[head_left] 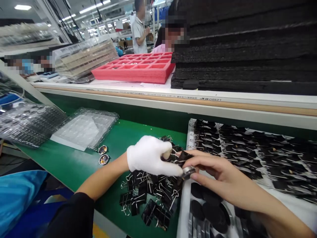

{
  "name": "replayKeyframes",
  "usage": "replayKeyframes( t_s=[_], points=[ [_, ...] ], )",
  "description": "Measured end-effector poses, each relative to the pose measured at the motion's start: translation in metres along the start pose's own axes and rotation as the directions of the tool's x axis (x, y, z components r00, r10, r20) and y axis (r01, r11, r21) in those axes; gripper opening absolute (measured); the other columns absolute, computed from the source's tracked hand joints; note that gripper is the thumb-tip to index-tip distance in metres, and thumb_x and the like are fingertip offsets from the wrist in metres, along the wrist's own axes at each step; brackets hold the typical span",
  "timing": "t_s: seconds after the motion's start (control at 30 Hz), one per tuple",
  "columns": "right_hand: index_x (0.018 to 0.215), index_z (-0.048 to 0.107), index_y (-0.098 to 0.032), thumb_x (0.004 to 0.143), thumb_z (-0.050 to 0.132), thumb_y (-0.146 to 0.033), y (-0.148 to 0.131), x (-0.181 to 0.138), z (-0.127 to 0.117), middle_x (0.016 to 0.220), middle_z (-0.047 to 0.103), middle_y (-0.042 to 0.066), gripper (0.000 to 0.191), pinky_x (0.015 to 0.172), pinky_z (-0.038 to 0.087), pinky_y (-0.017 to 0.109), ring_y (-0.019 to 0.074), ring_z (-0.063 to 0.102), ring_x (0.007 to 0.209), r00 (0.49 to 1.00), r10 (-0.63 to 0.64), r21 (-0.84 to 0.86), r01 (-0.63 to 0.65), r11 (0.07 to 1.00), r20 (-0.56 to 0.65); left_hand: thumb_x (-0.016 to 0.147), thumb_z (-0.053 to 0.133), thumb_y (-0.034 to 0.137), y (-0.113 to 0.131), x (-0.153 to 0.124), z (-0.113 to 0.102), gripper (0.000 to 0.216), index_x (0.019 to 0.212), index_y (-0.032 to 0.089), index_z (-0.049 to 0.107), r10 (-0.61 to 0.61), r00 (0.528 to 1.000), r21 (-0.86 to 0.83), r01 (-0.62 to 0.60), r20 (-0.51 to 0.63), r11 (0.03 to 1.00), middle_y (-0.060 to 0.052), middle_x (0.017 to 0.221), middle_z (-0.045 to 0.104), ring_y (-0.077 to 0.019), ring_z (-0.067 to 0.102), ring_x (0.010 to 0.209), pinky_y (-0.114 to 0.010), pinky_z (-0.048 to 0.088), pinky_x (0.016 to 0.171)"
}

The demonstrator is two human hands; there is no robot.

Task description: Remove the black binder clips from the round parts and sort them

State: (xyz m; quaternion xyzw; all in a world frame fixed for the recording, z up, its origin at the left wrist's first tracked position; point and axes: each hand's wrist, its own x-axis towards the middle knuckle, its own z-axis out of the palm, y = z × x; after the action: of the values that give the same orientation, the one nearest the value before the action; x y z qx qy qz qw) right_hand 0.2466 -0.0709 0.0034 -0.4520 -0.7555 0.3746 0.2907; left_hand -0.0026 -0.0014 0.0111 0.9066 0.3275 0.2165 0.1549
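Note:
My left hand (151, 156) wears a white glove and is closed on a black binder clip (182, 155) above a heap of black binder clips (151, 195) on the green belt. My bare right hand (213, 168) meets it from the right, thumb and fingers pinching a small round metal disc (188, 171) against the clip. Below my right wrist lie several dark round discs (210, 208) in a white tray.
A white tray (262, 155) of clipped parts fills the right. Clear plastic trays (86, 129) and two small round pieces (103, 154) lie on the green belt (74, 162) at left. Behind a rail stand a red compartment tray (138, 67), stacked black foam (247, 46) and other people.

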Motion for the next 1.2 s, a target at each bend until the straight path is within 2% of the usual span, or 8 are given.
replayKeyframes(
  t_s=[0.33,0.5,0.6,0.7,0.87,0.93,1.03,1.2],
  points=[
    [0.107,0.079,-0.037,0.093,0.067,-0.055,0.002,-0.007,-0.002,0.145,0.063,0.006,0.026,0.106,0.054,0.045,0.0318,0.06,0.133,0.999,-0.004,-0.108,0.008,0.994,0.032,0.075,0.07,0.054,0.009,-0.001,0.012,0.048,0.056,0.021,0.04,-0.064,0.988,-0.139,0.083,0.137,0.987,0.007,0.05,0.038,-0.0084,0.028,0.05,-0.025,0.028,0.049],
    [0.107,0.076,-0.03,0.093,0.068,-0.053,0.005,0.001,-0.005,0.156,0.051,0.009,0.028,0.092,0.06,0.039,0.0266,0.069,0.111,0.994,0.071,0.096,-0.063,0.993,-0.085,0.086,0.057,0.057,-0.028,0.009,-0.01,0.046,0.062,0.02,0.047,-0.264,0.964,-0.208,0.267,0.046,0.941,0.004,0.057,0.045,-0.0096,0.039,0.055,-0.025,0.03,0.052],
    [0.115,0.074,-0.026,0.089,0.074,-0.054,0.01,0.006,-0.009,0.123,0.071,0.01,0.038,0.092,0.057,0.037,0.0229,0.068,0.099,0.971,0.193,0.298,-0.144,0.944,-0.143,0.09,0.048,0.066,-0.074,0.009,-0.02,0.052,0.066,0.019,0.053,-0.476,0.876,-0.223,0.479,0.072,0.849,0.002,0.061,0.048,-0.011,0.041,0.056,-0.026,0.031,0.054],
    [0.123,0.072,-0.025,0.087,0.079,-0.052,0.016,0.011,-0.012,0.091,0.072,0.003,0.046,0.081,0.056,0.032,0.017,0.063,0.079,0.949,0.284,0.501,-0.182,0.846,-0.135,0.089,0.042,0.072,-0.116,-0.002,-0.021,0.059,0.067,0.019,0.055,-0.681,0.672,-0.121,0.732,0.292,0.671,0.002,0.056,0.045,-0.0112,0.037,0.049,-0.026,0.027,0.05],
    [0.121,0.072,-0.028,0.08,0.088,-0.045,0.025,0.019,-0.008,0.097,0.074,0.002,0.048,0.082,0.056,0.029,0.0163,0.069,0.084,0.925,0.379,0.743,-0.226,0.63,-0.04,0.08,0.05,0.082,-0.149,-0.018,-0.03,0.068,0.059,0.019,0.062,-0.743,0.505,0.062,0.808,0.44,0.586,-0.004,0.051,0.055,-0.0148,0.046,0.045,-0.028,0.033,0.05],
    [0.109,0.074,-0.026,0.078,0.09,-0.044,0.026,0.021,-0.006,0.096,0.074,0.002,0.039,0.083,0.056,0.029,0.0169,0.071,0.085,0.923,0.386,0.769,-0.241,0.592,-0.008,0.076,0.05,0.088,-0.152,-0.016,-0.041,0.073,0.057,0.019,0.064,-0.762,0.507,0.168,0.777,0.404,0.606,-0.006,0.051,0.058,-0.0172,0.051,0.046,-0.03,0.039,0.054],
    [0.1,0.073,-0.026,0.074,0.093,-0.044,0.026,0.022,-0.003,0.094,0.075,0.001,0.037,0.083,0.058,0.029,0.0181,0.074,0.085,0.917,0.399,0.786,-0.259,0.562,0.018,0.081,0.037,0.091,-0.154,-0.003,-0.049,0.081,0.068,0.018,0.07,-0.777,0.603,0.316,0.712,0.18,0.626,-0.011,0.062,0.069,-0.024,0.063,0.056,-0.034,0.047,0.064],
    [0.119,0.072,-0.028,0.064,0.098,-0.044,0.025,0.022,-0.001,0.094,0.074,0.001,0.062,0.081,0.06,0.029,0.0202,0.076,0.087,0.89,0.455,0.761,-0.303,0.573,0.011,0.1,0.005,0.067,-0.152,0.028,-0.012,0.083,0.117,0.018,0.069,-0.697,0.691,0.324,0.715,-0.193,0.619,-0.017,0.115,0.073,-0.0316,0.068,0.109,-0.039,0.049,0.09]
  ],
)
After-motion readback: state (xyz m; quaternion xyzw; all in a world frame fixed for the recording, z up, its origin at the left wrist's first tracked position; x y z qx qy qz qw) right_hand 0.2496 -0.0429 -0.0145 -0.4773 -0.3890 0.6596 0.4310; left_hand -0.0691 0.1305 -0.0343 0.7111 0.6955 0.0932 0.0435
